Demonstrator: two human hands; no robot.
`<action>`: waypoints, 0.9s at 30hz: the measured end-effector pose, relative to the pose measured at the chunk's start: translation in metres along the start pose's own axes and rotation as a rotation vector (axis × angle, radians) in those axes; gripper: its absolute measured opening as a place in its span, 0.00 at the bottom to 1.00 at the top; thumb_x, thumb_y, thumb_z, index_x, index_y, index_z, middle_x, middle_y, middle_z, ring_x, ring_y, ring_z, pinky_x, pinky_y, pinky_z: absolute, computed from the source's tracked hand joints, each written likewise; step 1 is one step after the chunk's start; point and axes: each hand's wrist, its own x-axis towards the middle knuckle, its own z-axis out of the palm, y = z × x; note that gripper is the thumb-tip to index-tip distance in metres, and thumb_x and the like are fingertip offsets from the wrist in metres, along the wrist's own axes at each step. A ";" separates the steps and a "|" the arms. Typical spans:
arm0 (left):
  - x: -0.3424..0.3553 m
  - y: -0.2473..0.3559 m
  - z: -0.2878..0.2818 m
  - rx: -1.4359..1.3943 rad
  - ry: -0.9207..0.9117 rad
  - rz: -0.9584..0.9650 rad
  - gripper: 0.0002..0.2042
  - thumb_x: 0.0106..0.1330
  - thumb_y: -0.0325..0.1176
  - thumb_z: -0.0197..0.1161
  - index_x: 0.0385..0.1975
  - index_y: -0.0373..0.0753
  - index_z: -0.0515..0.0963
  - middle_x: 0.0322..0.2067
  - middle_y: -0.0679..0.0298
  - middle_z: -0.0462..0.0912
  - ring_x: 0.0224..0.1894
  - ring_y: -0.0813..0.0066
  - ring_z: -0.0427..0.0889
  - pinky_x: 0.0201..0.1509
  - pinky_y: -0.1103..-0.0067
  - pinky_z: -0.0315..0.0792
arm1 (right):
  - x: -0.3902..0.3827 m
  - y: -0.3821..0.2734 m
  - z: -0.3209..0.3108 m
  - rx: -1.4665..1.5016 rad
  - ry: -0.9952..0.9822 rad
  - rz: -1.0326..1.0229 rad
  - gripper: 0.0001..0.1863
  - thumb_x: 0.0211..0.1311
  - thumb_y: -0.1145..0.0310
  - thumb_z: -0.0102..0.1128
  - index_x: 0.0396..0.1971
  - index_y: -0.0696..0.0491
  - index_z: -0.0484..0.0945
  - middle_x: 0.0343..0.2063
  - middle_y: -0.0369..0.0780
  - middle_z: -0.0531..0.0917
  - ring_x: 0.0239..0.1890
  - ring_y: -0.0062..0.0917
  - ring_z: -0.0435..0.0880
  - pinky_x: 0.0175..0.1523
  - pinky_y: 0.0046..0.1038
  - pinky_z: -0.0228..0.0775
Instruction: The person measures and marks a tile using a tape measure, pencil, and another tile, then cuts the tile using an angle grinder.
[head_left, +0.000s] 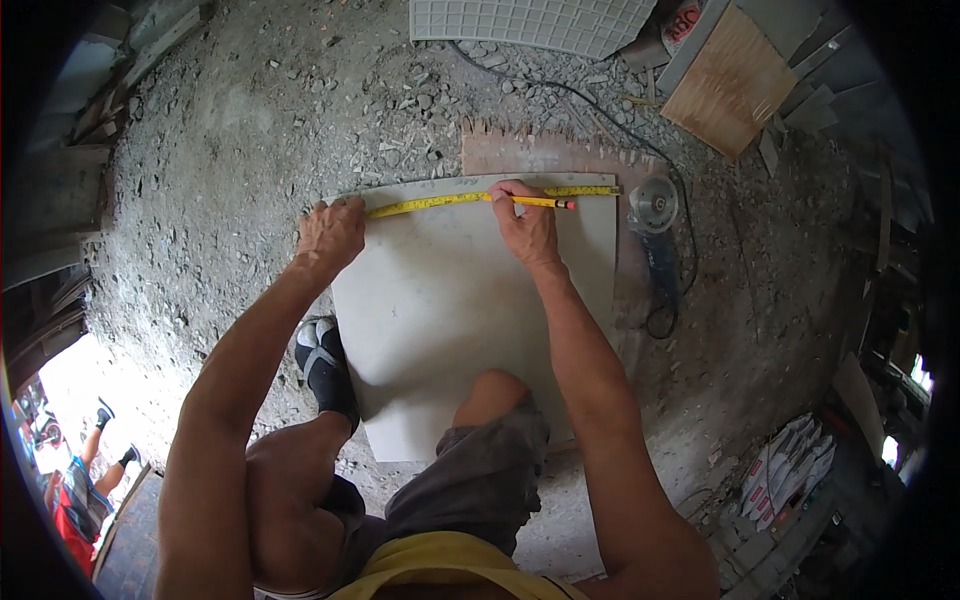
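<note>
A large pale grey panel (450,300) lies flat on the ground before me, and my knee is over its near part. A yellow tape measure (425,204) stretches along its far edge, its end at the right corner. At the panel's left edge, my left hand (333,235) is closed on the tape measure; its case, if there, is hidden by the fingers. My right hand (525,228) is on the tape right of the middle, gripping a yellow pencil (545,202). The pencil's red end points right, and its tip is by the tape.
An angle grinder (660,265) with a round disc lies just right of the panel, its cable curling behind. A worn board (550,153) sits beneath the far edge. Beyond are a white grid panel (530,22), rubble and a plywood piece (728,82). Another person (85,495) is at lower left.
</note>
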 end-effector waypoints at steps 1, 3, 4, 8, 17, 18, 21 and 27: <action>-0.001 0.000 0.001 0.003 -0.007 -0.013 0.08 0.70 0.36 0.54 0.41 0.42 0.77 0.42 0.55 0.84 0.47 0.48 0.81 0.50 0.50 0.73 | -0.001 0.001 0.000 0.014 -0.012 0.023 0.09 0.61 0.68 0.56 0.29 0.56 0.81 0.27 0.43 0.86 0.31 0.38 0.84 0.40 0.35 0.75; -0.002 -0.003 0.000 0.022 0.088 0.044 0.08 0.69 0.37 0.55 0.39 0.42 0.77 0.38 0.55 0.84 0.40 0.45 0.82 0.44 0.53 0.76 | -0.002 0.002 0.000 0.032 -0.023 0.043 0.09 0.61 0.68 0.56 0.29 0.56 0.81 0.27 0.43 0.86 0.32 0.38 0.84 0.41 0.35 0.74; -0.002 -0.004 0.000 0.020 0.100 0.051 0.08 0.69 0.37 0.55 0.39 0.42 0.77 0.38 0.55 0.84 0.40 0.45 0.82 0.44 0.53 0.76 | -0.002 0.002 0.000 0.038 -0.033 0.042 0.09 0.62 0.67 0.56 0.30 0.56 0.82 0.28 0.43 0.86 0.33 0.38 0.84 0.41 0.34 0.75; -0.003 -0.006 0.001 0.044 0.094 0.029 0.09 0.69 0.37 0.54 0.40 0.42 0.78 0.39 0.54 0.85 0.41 0.46 0.83 0.44 0.53 0.77 | 0.000 0.002 0.001 0.070 -0.016 0.049 0.09 0.63 0.67 0.55 0.33 0.56 0.81 0.30 0.42 0.86 0.35 0.36 0.85 0.43 0.33 0.75; -0.003 -0.007 0.005 0.027 0.077 -0.002 0.10 0.68 0.38 0.55 0.44 0.46 0.79 0.38 0.54 0.85 0.44 0.47 0.83 0.46 0.54 0.77 | 0.009 -0.002 0.006 0.064 -0.124 0.072 0.09 0.64 0.66 0.56 0.34 0.55 0.81 0.30 0.41 0.86 0.34 0.34 0.85 0.43 0.32 0.75; -0.003 -0.007 0.005 0.033 0.078 -0.005 0.11 0.68 0.38 0.55 0.45 0.46 0.79 0.38 0.53 0.85 0.44 0.47 0.83 0.46 0.53 0.76 | 0.009 -0.003 0.007 0.065 -0.126 0.071 0.09 0.64 0.66 0.56 0.34 0.55 0.81 0.30 0.41 0.86 0.34 0.34 0.85 0.43 0.32 0.75; -0.002 -0.007 0.006 0.040 0.074 -0.010 0.11 0.68 0.38 0.55 0.45 0.45 0.78 0.38 0.53 0.85 0.44 0.47 0.83 0.45 0.53 0.76 | 0.009 -0.003 0.010 0.034 -0.149 0.085 0.10 0.64 0.66 0.56 0.35 0.56 0.81 0.29 0.42 0.86 0.34 0.34 0.85 0.42 0.32 0.75; -0.002 -0.006 0.006 0.047 0.051 -0.011 0.10 0.68 0.38 0.55 0.44 0.44 0.78 0.38 0.52 0.84 0.43 0.47 0.83 0.45 0.53 0.76 | 0.011 0.000 0.014 0.016 -0.119 0.079 0.10 0.64 0.65 0.56 0.35 0.55 0.82 0.30 0.42 0.86 0.33 0.33 0.85 0.42 0.32 0.75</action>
